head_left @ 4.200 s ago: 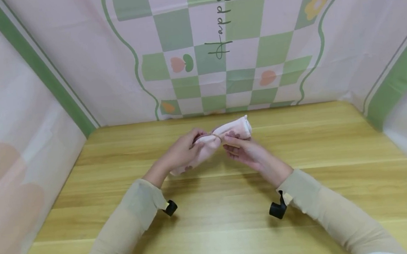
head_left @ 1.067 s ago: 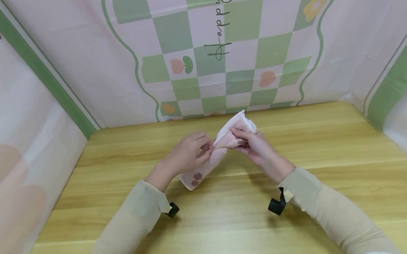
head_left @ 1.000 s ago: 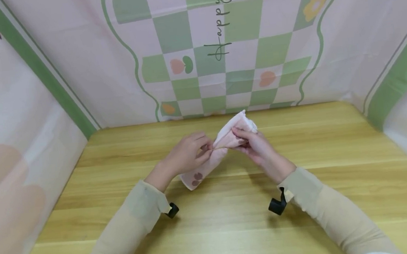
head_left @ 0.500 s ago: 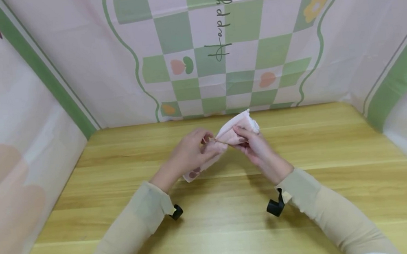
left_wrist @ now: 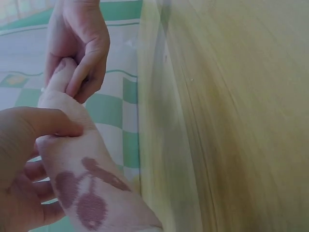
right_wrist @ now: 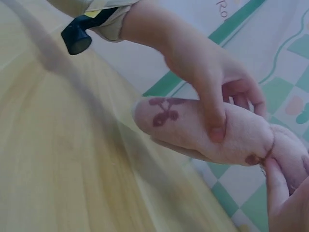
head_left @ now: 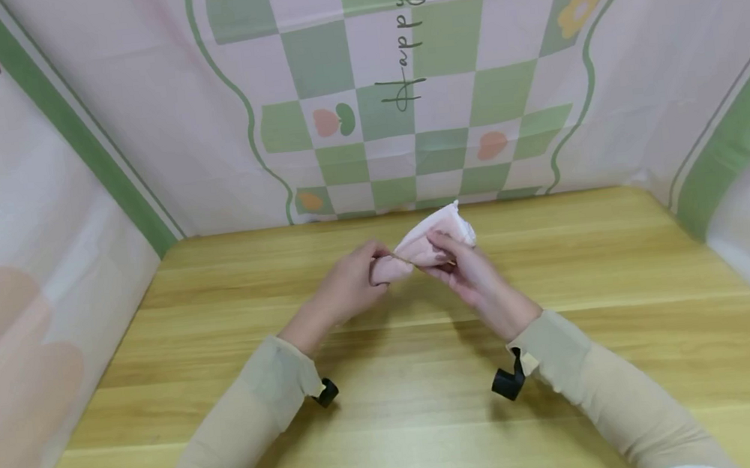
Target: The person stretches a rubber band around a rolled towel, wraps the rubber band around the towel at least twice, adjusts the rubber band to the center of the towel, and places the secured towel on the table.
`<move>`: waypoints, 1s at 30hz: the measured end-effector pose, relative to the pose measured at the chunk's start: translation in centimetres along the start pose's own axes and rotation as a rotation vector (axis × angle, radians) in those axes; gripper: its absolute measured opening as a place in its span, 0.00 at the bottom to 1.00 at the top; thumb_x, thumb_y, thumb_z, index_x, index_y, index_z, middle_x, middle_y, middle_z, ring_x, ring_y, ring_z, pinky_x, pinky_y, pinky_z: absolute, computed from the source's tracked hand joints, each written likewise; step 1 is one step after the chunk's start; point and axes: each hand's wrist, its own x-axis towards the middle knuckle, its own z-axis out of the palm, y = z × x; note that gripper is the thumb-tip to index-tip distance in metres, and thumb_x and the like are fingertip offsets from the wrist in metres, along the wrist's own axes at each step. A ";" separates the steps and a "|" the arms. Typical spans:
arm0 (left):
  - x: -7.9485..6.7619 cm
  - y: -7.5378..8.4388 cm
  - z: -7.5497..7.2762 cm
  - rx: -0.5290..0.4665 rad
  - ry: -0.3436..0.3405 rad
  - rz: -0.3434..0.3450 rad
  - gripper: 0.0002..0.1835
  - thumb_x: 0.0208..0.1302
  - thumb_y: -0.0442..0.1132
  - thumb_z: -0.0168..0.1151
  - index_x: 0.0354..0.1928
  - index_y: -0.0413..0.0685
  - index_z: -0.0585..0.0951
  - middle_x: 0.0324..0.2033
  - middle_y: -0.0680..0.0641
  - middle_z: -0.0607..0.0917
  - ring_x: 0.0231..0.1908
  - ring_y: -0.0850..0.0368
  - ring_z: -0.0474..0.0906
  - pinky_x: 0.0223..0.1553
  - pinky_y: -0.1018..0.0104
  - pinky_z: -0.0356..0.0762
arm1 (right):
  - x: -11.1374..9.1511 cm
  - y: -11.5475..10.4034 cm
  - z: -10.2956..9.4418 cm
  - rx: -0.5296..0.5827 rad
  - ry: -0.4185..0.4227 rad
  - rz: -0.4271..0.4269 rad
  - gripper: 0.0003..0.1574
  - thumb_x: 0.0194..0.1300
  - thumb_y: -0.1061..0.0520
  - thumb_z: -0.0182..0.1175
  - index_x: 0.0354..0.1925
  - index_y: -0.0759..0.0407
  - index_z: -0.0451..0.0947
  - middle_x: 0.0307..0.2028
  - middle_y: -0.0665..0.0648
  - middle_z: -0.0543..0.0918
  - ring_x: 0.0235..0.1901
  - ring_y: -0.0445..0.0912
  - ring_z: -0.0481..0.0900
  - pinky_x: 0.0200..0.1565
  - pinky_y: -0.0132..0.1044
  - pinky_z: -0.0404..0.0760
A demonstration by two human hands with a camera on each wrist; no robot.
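A pink towel [head_left: 439, 234] with dark cherry prints is rolled up and cinched at its waist by a thin brown band [right_wrist: 271, 147], perhaps a rubber band. Both hands hold it above the table. My left hand [head_left: 351, 285] grips the near half, thumb on one side and fingers on the other; the left wrist view shows this half of the rolled towel [left_wrist: 96, 150] running past the thumb. Just beyond the band, my right hand [head_left: 477, 273] pinches the far half, its thumb over the cloth. The right wrist view shows the right fingertips [right_wrist: 276, 176] next to the band.
The wooden table [head_left: 406, 412] lies beneath both hands. A printed cloth backdrop [head_left: 450, 99] with green checks rises behind it, and cloth walls [head_left: 18, 193] stand at the sides. Black wrist cameras [head_left: 510, 383] hang below both sleeve cuffs.
My left fingers, pinching at the band about a second ago, now wrap round the near half and hide its end. The towel's far end has fanned out since the earliest frame; my right hand holds on.
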 end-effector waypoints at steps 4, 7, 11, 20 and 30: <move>0.0 -0.1 -0.3 -0.066 0.022 -0.034 0.19 0.55 0.36 0.64 0.50 0.53 0.72 0.43 0.53 0.79 0.38 0.58 0.74 0.40 0.62 0.73 | -0.2 -0.6 -0.1 -0.013 -0.062 0.017 0.05 0.68 0.58 0.54 0.35 0.57 0.74 0.34 0.54 0.77 0.35 0.47 0.79 0.46 0.39 0.77; -0.1 -0.2 -0.6 -0.109 0.030 -0.044 0.19 0.56 0.37 0.62 0.50 0.52 0.72 0.42 0.53 0.79 0.36 0.58 0.74 0.38 0.63 0.73 | -0.5 -0.8 -0.1 -0.035 -0.113 0.034 0.05 0.68 0.58 0.53 0.41 0.57 0.71 0.39 0.55 0.74 0.39 0.48 0.78 0.50 0.41 0.75; -0.2 -0.2 -0.8 -0.190 0.013 -0.053 0.18 0.59 0.39 0.59 0.52 0.51 0.72 0.40 0.52 0.79 0.34 0.58 0.74 0.36 0.64 0.74 | -0.7 -0.7 -0.2 -0.096 -0.137 0.058 0.15 0.68 0.57 0.53 0.51 0.56 0.63 0.48 0.58 0.69 0.46 0.50 0.75 0.54 0.41 0.72; -0.4 -0.3 -0.9 -0.313 -0.061 -0.076 0.18 0.64 0.41 0.53 0.56 0.52 0.72 0.45 0.51 0.79 0.37 0.57 0.76 0.35 0.64 0.75 | -0.9 0.0 -0.7 -0.217 -0.260 0.092 0.21 0.71 0.49 0.48 0.56 0.54 0.57 0.57 0.59 0.62 0.62 0.62 0.58 0.63 0.53 0.54; -0.3 -1.0 -1.1 -0.358 -0.160 -0.068 0.20 0.62 0.41 0.54 0.57 0.54 0.71 0.46 0.51 0.78 0.40 0.55 0.75 0.38 0.63 0.75 | -0.6 -0.2 -0.5 -0.219 -0.198 0.053 0.13 0.69 0.58 0.51 0.50 0.57 0.62 0.46 0.57 0.73 0.44 0.49 0.77 0.59 0.47 0.65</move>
